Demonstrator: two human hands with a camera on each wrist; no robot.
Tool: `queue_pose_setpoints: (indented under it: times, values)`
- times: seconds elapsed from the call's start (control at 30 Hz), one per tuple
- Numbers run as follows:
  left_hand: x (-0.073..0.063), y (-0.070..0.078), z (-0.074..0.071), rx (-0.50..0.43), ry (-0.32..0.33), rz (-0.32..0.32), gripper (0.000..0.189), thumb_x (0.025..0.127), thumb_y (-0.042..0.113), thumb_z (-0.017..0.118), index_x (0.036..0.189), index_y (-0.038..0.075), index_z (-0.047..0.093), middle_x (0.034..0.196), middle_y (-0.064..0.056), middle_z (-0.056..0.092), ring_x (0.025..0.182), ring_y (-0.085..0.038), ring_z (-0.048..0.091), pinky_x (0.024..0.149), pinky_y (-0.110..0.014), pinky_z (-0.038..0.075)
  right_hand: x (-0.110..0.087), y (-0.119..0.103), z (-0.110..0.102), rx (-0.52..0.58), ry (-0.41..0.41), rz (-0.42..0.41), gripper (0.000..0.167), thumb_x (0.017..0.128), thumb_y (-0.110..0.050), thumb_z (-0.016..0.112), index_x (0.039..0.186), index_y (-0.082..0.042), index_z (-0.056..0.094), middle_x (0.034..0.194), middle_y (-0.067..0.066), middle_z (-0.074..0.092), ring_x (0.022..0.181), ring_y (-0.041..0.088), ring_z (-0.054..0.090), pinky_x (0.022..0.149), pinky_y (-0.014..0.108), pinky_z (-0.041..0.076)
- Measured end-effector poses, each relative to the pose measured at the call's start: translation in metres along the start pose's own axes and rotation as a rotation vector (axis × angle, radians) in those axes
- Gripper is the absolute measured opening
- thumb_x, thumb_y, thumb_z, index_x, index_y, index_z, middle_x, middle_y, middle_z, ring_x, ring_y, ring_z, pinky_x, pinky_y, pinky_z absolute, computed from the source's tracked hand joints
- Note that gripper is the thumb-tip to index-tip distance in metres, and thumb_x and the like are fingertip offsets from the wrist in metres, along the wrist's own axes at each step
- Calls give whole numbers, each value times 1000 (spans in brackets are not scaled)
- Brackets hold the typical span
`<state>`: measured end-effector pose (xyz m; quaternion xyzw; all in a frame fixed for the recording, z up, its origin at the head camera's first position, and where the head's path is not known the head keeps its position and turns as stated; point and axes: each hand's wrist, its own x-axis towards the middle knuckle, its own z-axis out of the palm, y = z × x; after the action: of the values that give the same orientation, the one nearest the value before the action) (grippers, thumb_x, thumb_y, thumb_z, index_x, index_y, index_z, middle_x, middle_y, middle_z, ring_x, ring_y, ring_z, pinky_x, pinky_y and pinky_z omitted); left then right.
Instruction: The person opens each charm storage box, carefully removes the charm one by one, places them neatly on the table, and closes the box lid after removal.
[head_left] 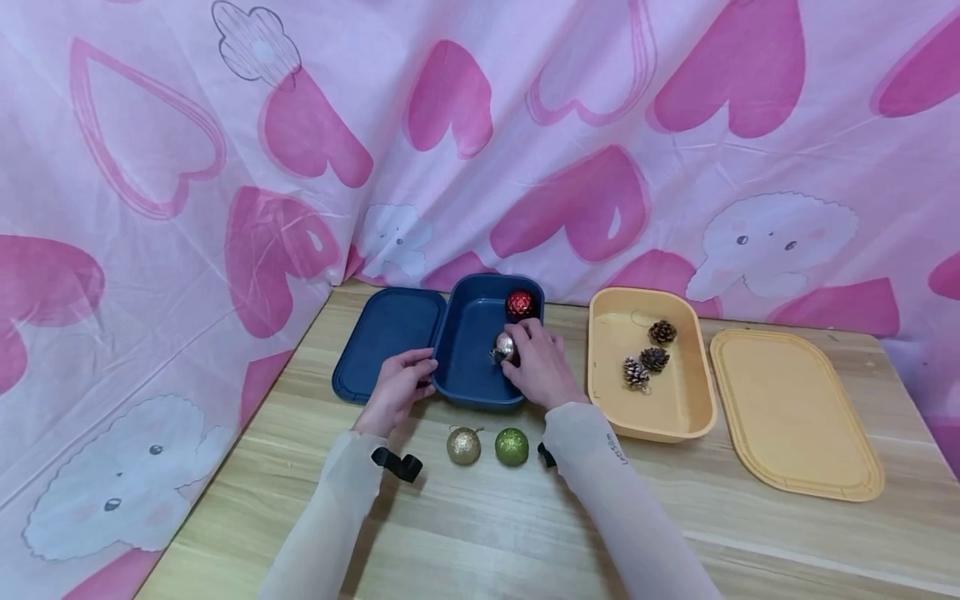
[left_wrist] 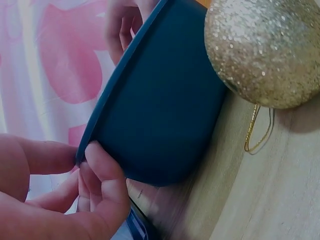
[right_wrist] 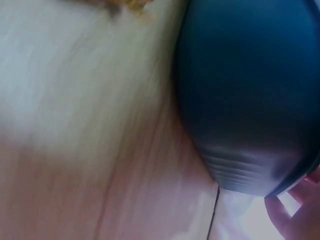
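A navy blue box (head_left: 465, 354) stands on the table, a red ball ornament (head_left: 520, 303) in its far right corner. My left hand (head_left: 397, 385) pinches the box's left rim between thumb and fingers, as the left wrist view shows closely. Reaching over the right rim, my right hand (head_left: 542, 362) holds a silver ball ornament (head_left: 505, 345) inside the box with its fingertips. In front of the box lie a gold glitter ball ornament (head_left: 464, 447) and a green glitter ball ornament (head_left: 512, 447). The silver ball is hidden in the right wrist view.
Left of the box lies its navy lid (head_left: 390, 342). To the right stands a yellow box (head_left: 603, 379) holding several pine cones (head_left: 654, 360), with a yellow lid (head_left: 795, 412) flat beside it. A pink heart-patterned curtain (head_left: 450, 200) hangs behind the wooden table (head_left: 480, 533).
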<state>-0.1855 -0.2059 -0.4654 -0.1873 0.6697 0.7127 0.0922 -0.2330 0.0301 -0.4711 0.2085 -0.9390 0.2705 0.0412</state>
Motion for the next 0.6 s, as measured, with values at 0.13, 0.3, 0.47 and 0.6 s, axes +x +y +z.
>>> queue_pose_setpoints:
  times: [0.13,0.3,0.47,0.6]
  values:
    - [1,-2,0,-15,7,4,42,95,8,58,136,2,52,101,-2,58,74,-10,52,64,-22,52,-1,1,-2,63,46,-2,55,87,-24,69,137,-12,49,135,11,42,120,31,49,102,50,33]
    - [1,-4,0,-22,13,8,42,95,7,58,136,1,52,104,-4,58,73,-9,52,63,-21,51,-3,0,-7,129,86,1,54,86,-23,69,135,-13,49,133,11,43,116,31,50,101,51,35]
    - [2,-5,0,-26,1,2,42,95,7,58,136,1,52,105,-4,58,72,-8,52,64,-20,52,-6,-2,-16,198,146,-5,57,85,-23,70,137,-16,48,130,10,46,108,33,53,98,49,45]
    - [2,-4,0,-25,-1,11,42,95,7,58,135,0,52,102,-1,58,72,-8,53,64,-20,53,-9,-4,-23,217,210,-50,51,84,-20,67,133,-18,54,129,9,49,109,30,55,96,45,47]
